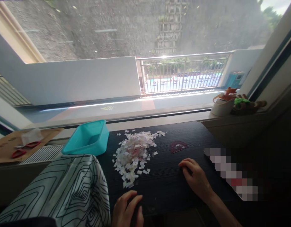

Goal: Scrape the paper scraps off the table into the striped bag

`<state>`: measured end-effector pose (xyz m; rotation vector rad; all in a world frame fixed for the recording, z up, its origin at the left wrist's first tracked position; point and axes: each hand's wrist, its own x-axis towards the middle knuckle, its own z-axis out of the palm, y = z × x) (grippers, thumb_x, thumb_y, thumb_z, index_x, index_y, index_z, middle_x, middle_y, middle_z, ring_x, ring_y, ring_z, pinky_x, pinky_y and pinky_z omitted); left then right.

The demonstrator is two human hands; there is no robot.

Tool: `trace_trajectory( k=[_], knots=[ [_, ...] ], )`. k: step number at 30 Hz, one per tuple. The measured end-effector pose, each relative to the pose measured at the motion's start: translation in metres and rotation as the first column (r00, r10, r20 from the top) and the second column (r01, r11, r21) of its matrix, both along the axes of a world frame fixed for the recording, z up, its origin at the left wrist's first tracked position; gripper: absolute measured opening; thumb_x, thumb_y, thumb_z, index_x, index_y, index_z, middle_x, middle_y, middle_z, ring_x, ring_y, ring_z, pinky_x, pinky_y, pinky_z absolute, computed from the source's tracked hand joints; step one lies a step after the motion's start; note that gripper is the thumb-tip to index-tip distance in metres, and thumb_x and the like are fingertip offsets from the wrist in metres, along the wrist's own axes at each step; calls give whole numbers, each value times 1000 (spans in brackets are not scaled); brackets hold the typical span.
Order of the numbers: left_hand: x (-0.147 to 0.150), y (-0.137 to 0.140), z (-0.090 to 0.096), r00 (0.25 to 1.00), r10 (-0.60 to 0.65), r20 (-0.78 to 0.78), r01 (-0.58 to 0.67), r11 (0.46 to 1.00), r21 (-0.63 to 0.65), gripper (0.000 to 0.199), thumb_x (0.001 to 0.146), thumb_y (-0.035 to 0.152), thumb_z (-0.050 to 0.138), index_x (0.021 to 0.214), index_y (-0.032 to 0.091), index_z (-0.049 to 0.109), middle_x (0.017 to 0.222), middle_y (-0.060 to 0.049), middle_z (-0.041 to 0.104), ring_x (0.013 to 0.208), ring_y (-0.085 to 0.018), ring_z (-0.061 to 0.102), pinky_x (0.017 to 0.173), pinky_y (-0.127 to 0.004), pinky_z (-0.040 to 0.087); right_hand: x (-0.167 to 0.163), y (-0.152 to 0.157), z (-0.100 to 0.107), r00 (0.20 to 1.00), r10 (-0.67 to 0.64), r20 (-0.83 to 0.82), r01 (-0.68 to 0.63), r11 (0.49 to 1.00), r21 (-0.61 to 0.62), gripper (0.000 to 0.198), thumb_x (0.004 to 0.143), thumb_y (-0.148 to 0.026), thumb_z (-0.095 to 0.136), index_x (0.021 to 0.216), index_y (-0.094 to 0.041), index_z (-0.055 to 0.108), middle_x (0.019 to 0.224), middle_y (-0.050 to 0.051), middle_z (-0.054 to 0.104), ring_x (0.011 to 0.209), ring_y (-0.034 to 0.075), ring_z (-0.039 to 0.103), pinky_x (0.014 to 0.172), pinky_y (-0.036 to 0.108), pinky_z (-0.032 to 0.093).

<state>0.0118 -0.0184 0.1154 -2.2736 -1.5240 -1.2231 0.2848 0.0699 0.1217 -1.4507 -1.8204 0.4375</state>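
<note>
A heap of small white paper scraps point(133, 153) lies on the dark table point(159, 186), with loose pieces scattered around its edges. Just below the heap, at the table's near edge, my left hand point(126, 209) rests with its fingers apart and nothing in it. To the right, my right hand point(194, 176) lies on the tabletop, loosely bent, thumb away from the fingers, holding nothing visible. Beyond its fingertips is a purple see-through protractor point(178, 147) with a few scraps on it. Neither hand touches the paper.
A turquoise plastic bin point(102, 143) stands at the back left beside a patterned cloth point(57, 189). Red-handled scissors point(19, 153) lie on brown cardboard point(3, 146). A blurred-out flat object point(230, 173) is at the right edge. A white pot point(222, 107) sits on the sill.
</note>
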Motion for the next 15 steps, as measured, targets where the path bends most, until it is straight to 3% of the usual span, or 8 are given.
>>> trace_trajectory(
  k=[5,9,11,13,15],
  knots=[
    [-11,-30,61,959,244,144,-247,969,7,24,89,17,49,110,22,57,120,-9,52,108,-22,54,87,-36,48,22,1,-30,1000,9,-12,-9,999,33,19,83,-30,48,86,-25,66,93,5,68,91,24,64,83,39,50],
    [-57,-52,100,864,488,119,-501,857,122,24,88,22,52,111,21,56,121,-9,51,111,-23,52,92,-40,45,26,11,-43,1000,20,-1,-20,992,127,26,77,-40,52,97,-29,65,103,7,68,89,28,67,81,45,51],
    [-95,-58,108,782,602,160,-623,755,205,28,87,26,55,114,18,56,121,-10,51,113,-24,51,97,-43,42,4,10,-27,996,87,0,-86,982,165,30,79,-40,52,105,-31,62,110,6,67,98,29,65,86,45,49],
    [-137,-57,107,690,669,276,-722,658,211,35,84,33,58,113,15,57,121,-12,53,117,-27,49,103,-46,36,-36,5,2,971,229,-66,-209,950,231,28,80,-40,54,105,-32,62,109,5,67,98,26,65,84,38,51],
    [-175,-50,98,560,696,450,-768,639,-33,48,80,42,60,118,13,54,126,-15,53,121,-29,47,105,-47,34,-90,-1,34,912,386,-140,-358,914,190,23,83,-35,52,102,-30,64,110,4,67,98,22,65,83,31,51]
  ],
)
